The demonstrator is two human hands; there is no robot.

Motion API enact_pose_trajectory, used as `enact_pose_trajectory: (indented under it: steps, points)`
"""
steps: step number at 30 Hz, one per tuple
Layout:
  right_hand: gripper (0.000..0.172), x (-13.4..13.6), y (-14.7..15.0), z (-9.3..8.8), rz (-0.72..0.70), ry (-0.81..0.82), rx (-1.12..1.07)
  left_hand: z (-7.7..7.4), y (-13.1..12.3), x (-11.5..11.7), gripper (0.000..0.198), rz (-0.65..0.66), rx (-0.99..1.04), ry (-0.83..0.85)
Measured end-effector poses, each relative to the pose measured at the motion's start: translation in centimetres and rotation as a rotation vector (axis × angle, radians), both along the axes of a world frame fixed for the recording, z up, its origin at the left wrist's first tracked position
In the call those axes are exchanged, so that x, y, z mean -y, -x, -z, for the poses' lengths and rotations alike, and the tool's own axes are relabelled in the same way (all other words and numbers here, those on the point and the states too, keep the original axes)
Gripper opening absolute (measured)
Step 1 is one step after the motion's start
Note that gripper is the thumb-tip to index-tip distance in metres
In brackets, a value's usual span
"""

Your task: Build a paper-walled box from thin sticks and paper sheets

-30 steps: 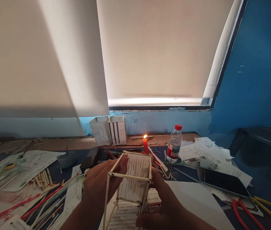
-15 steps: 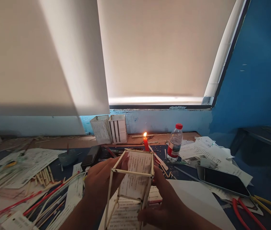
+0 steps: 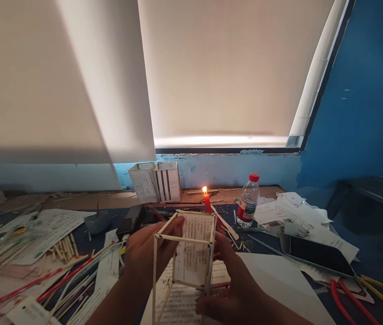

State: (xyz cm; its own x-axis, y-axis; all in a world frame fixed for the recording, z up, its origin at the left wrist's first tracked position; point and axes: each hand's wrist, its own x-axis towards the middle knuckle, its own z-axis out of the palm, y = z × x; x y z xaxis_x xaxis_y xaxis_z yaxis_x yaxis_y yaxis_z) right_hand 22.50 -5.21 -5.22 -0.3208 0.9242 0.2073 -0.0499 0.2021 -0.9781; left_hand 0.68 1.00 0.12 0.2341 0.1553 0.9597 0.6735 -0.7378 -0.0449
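Observation:
I hold a box frame of thin pale sticks (image 3: pixel 184 253) with one printed-paper panel on its far side. My left hand (image 3: pixel 144 259) grips the frame's left side, fingertips on its top far edge. Low on the right side, my right hand (image 3: pixel 235 289) pinches a lower post of the frame. Both hands are closed on it above a printed sheet (image 3: pixel 178 307) lying on the table. A lit red candle (image 3: pixel 207 201) burns just behind the frame.
Two finished paper-covered boxes (image 3: pixel 156 182) stand under the window. A water bottle (image 3: pixel 247 201) is right of the candle. A phone (image 3: pixel 315 255), loose papers (image 3: pixel 289 210) and red-handled pliers (image 3: pixel 343 293) lie at right. Sticks and red rods (image 3: pixel 56 280) litter the left.
The frame has turned slightly more upright in my hands and shifted a little right. The view has drifted; nothing else has moved.

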Motion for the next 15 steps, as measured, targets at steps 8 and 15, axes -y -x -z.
enact_pose_trajectory:
  steps: [8,15]
  points:
    - [0.104,0.03,0.09,-0.74,0.034,-0.092,0.058,0.20,-0.05,-0.31,0.017,-0.020,-0.021,-0.029]
    - [0.103,-0.11,-0.02,-1.06,0.004,0.027,0.010,0.26,0.38,-0.14,0.017,-0.074,-0.044,-0.051]
